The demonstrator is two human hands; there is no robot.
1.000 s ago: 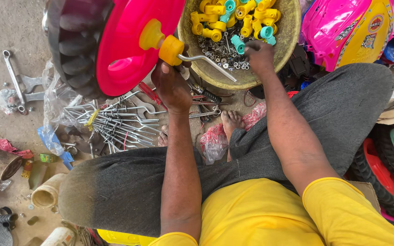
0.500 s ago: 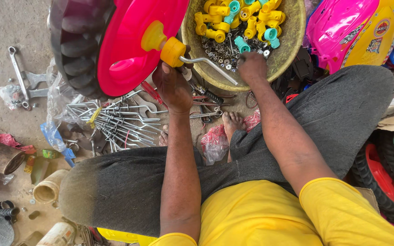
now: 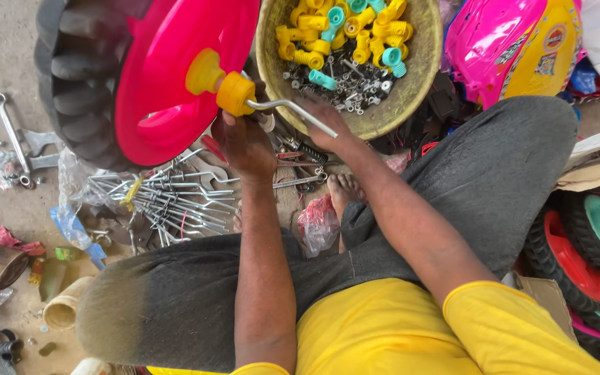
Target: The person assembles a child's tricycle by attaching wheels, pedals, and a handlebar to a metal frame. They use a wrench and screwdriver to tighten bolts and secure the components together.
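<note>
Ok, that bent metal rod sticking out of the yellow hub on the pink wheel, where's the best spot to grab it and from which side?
Probably the bare straight stretch of the bent metal rod, past its bend, coming from the bowl side. That end hangs free over the bowl's rim, while the other end is buried in the yellow hub. The left hand is under the hub; the right hand already sits by the free end.

Wheel (image 3: 105, 76) top (and bowl (image 3: 418, 83)) cropped

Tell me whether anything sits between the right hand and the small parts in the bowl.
Nothing visible does. The right hand rests at the rim of the bowl, with the bent metal rod beside it; the metal bits lie open just beyond the fingers.
</note>
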